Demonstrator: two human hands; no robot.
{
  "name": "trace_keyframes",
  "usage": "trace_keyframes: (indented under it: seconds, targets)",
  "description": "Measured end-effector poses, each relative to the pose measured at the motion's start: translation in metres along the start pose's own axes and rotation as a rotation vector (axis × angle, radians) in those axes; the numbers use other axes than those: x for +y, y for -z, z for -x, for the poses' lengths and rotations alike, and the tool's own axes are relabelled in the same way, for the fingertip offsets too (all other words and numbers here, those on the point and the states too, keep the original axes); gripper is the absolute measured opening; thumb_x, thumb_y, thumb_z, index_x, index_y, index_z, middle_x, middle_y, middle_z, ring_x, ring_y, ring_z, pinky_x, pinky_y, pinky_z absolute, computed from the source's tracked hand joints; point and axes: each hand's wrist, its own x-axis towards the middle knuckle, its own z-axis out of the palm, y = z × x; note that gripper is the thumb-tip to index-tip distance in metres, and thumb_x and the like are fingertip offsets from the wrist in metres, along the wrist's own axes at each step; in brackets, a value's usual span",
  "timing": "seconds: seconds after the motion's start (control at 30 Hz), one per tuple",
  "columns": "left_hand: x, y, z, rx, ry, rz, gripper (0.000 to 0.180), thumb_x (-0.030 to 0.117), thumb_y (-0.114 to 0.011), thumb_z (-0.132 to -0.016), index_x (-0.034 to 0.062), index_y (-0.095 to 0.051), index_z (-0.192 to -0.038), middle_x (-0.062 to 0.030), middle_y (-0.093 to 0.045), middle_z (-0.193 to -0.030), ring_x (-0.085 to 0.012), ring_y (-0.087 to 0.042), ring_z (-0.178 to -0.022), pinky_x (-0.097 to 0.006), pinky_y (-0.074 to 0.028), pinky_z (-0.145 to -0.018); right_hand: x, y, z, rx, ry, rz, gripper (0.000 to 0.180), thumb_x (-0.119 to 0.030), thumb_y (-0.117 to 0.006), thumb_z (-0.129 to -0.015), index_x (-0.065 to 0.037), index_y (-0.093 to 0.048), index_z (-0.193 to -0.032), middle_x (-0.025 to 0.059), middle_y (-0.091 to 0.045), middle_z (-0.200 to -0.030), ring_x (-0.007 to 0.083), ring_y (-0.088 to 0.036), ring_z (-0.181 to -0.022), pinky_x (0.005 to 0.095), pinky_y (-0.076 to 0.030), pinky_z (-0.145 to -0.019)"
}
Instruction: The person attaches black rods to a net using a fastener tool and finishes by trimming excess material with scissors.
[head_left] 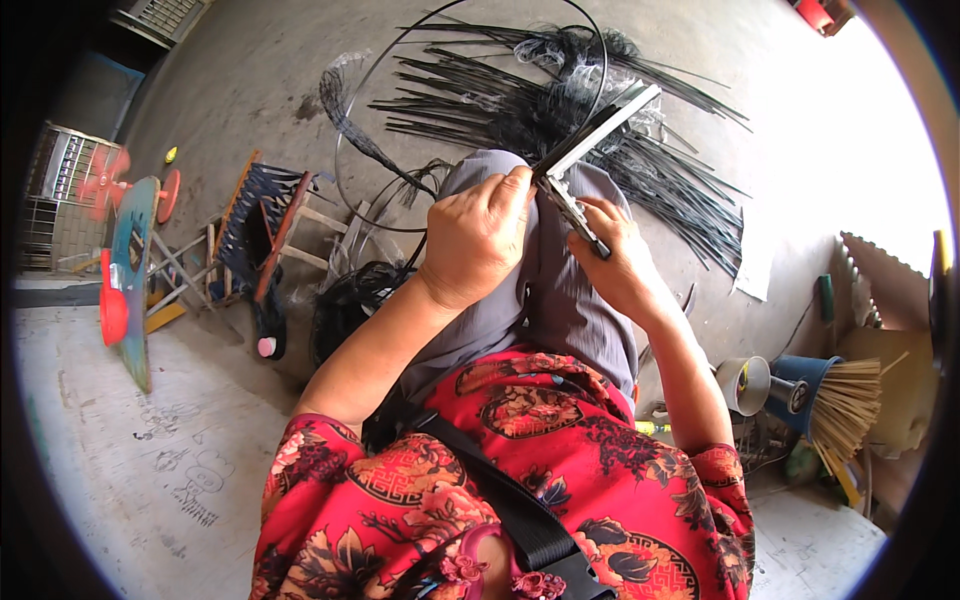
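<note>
Over my grey-trousered knees, my left hand (482,238) is closed at the lower end of a long silver metal bar (606,124). A dark strip lies along that bar, and what is inside the fist is hidden. My right hand (615,255) is closed round the tool's lower metal part, with a black end (598,245) sticking out by the thumb. A thin black hoop of wire or cord (337,150) curves out to the left and far side of my hands. On the floor beyond my knees lie bundles of thin black strips (450,95) with dark netting.
A small folding chair (287,235) stands to the left, beside a fan (128,280) with red parts. Tangled black material (345,310) lies by my left leg. At the right, a blue bucket (800,385) with bamboo sticks (845,400) stands beside a pale round container (742,386).
</note>
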Motion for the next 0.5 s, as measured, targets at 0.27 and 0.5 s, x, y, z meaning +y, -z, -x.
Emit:
trace_keyframes:
  seconds: [0.27, 0.5]
  targets:
    - [-0.014, 0.001, -0.006, -0.042, 0.041, 0.002, 0.025, 0.004, -0.078, -0.098, -0.0025, -0.073, -0.121, -0.0183, -0.079, -0.097, -0.0367, -0.077, -0.075, -0.043, -0.061, -0.065, -0.01, 0.008, -0.021, -0.209, -0.244, -0.276, 0.024, -0.023, -0.07, -0.109, -0.001, -0.066, -0.117, 0.025, -0.07, -0.101, 0.0436, -0.068, -0.096, 0.0501, -0.053, -0.087]
    - [-0.022, -0.021, 0.009, -0.049, 0.052, -0.01, 0.018, 0.011, -0.073, -0.103, 0.0003, -0.071, -0.117, -0.0153, -0.077, -0.091, -0.0338, -0.076, -0.073, -0.042, -0.061, -0.065, 0.038, -0.058, -0.028, 0.064, -0.168, -0.098, 0.031, -0.028, -0.076, -0.104, -0.004, -0.06, -0.092, 0.0264, -0.068, -0.08, 0.0509, -0.068, -0.078, 0.0533, -0.052, -0.068]
